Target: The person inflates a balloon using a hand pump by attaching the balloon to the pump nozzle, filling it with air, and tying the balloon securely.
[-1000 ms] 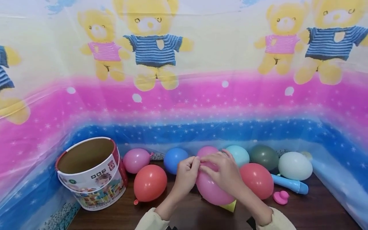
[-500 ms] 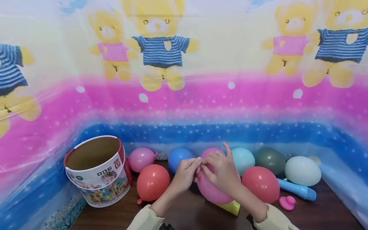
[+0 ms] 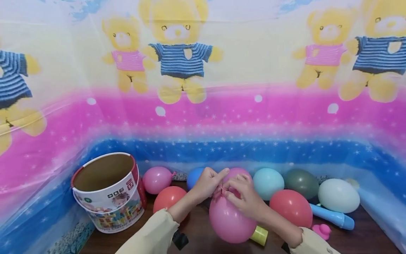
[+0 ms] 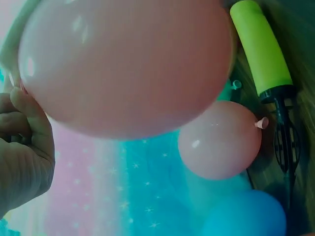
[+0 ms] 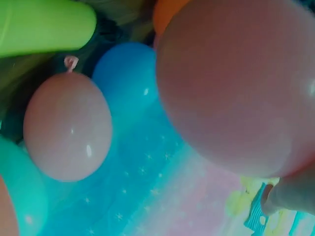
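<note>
pink balloon (image 3: 229,220) | left hand (image 3: 207,183) grip pinches neck | right hand (image 3: 245,195) grip pinches neck, fingers curled

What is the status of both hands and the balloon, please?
Left hand and right hand pinch neck of pink balloon. Balloon lifted. Yellow pump beneath, nothing blocking.

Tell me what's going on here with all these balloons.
A person holds a pink balloon just above a dark wooden table, both hands at its neck: the left hand and right hand pinch the neck at the top. Other inflated balloons lie in a row behind, a yellow-green hand pump sits beneath, and an open toy-block bucket stands to the left.
</note>
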{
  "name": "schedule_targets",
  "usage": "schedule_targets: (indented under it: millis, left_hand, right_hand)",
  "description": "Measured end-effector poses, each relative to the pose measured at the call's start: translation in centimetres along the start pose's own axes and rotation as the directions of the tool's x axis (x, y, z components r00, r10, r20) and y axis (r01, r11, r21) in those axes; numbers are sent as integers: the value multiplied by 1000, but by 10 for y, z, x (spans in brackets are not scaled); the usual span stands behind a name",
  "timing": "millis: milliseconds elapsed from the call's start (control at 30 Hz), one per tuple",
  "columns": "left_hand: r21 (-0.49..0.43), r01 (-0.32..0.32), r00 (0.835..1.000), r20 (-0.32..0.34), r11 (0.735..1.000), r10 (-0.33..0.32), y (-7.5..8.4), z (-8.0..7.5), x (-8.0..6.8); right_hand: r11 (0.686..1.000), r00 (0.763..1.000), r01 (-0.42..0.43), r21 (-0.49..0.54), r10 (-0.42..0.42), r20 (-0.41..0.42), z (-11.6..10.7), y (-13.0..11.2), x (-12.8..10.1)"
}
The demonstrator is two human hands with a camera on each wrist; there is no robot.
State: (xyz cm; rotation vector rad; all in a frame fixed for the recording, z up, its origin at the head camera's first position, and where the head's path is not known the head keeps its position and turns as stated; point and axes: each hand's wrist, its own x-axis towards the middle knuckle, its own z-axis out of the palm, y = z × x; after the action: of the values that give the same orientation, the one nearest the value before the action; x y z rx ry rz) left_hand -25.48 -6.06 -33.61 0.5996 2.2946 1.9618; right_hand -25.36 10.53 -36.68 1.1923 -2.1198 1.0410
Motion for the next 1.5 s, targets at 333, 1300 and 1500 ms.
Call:
schedule_targets:
  millis: [333,1300,1500]
  left_hand:
    - [-295,77,987,-114,952,-115,-7,29,-4]
    - [-336,251,956,-60,908,-286,15,44,-7]
    - [-264,157,962,-178,952,-208,13,51,-8]
  right_hand:
    - [946,984,137,-295,-165,-74,-23,12,7]
    - [969,921,-114,-219,20,-390,-14,-17,-21]
    - [908,928,-277,-315,168,-332,-13,-25,-17]
